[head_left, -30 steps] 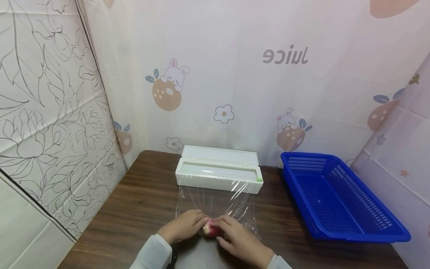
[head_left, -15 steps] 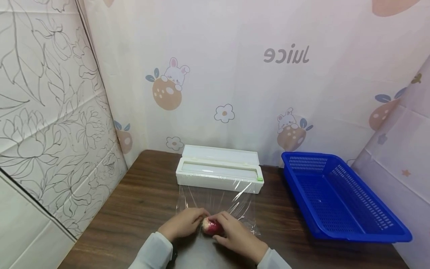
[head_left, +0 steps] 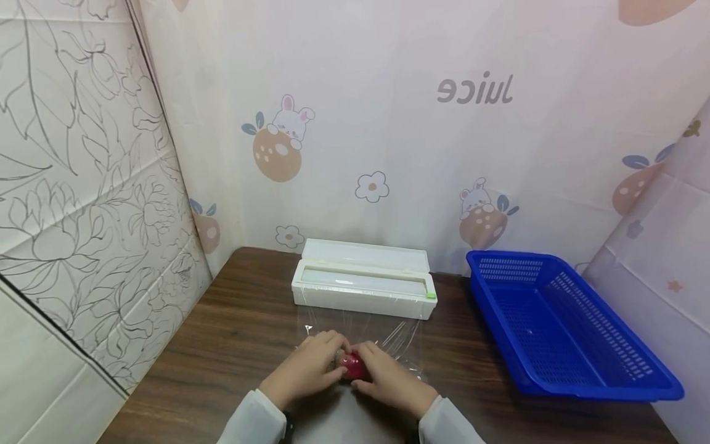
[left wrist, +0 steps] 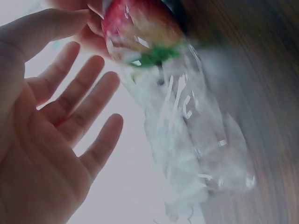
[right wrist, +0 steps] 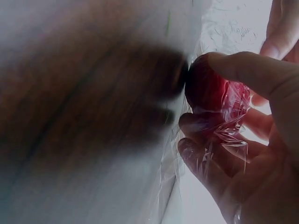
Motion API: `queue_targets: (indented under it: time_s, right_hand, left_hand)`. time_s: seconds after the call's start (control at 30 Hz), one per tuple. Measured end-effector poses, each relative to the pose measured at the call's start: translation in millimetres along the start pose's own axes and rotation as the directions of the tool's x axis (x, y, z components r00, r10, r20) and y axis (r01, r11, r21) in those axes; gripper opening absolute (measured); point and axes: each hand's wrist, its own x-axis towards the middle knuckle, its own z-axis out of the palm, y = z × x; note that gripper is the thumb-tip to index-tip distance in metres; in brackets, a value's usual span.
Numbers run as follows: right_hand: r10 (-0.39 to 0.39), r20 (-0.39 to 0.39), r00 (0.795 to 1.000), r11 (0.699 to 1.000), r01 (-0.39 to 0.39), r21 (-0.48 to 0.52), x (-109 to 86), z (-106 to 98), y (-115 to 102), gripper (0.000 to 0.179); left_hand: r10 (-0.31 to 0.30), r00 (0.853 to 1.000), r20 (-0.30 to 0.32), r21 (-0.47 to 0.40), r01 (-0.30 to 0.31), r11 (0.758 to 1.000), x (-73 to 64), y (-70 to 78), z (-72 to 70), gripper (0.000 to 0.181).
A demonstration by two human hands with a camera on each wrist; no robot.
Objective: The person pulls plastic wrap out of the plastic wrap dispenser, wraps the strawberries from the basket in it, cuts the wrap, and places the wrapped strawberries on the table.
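Since a second ago you roll the small red round fruit (head_left: pixel 352 365) farther onto the clear plastic film (head_left: pixel 399 338). Your right hand (head_left: pixel 391 383) curls round it, film between; your left hand (head_left: pixel 305 371) lies open-fingered against it. Beyond stand the white film dispenser box (head_left: pixel 363 288) and blue plastic basket (head_left: pixel 560 327).

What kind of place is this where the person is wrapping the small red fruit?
Probably a small staged corner at home rather than a real kitchen: a wooden table hemmed in by cartoon-printed cloth, with only a cling-film dispenser and a blue basket on it.
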Motion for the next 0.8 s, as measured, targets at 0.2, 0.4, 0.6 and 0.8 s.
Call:
queue_targets:
  time_s: [0.2,0.4,0.6,0.8]
  right_hand:
    - [0.019,0.058,0.998,0.999,-0.021,0.032,3.6,-2,6,0.050]
    - [0.022,0.057,0.998,0.999,-0.024,0.027,4.5,-6,12,0.053]
    - [0.049,0.041,0.998,0.999,-0.049,-0.006,2.9,-9,18,0.056]
    - [0.097,0.060,0.993,0.995,-0.096,-0.007,1.2,-10,21,0.062]
  left_hand:
    - [0.031,0.999,0.028,0.088,-0.033,0.996,1.8,6.1,6.6,0.033]
    - [0.015,1.000,0.027,0.111,-0.018,0.994,5.7,3.8,11.6,0.042]
    - [-0.005,1.000,0.012,0.099,0.004,0.995,13.6,-0.8,18.8,0.048]
    - [-0.057,0.998,0.007,0.054,0.057,0.997,18.6,-6.4,24.3,0.048]
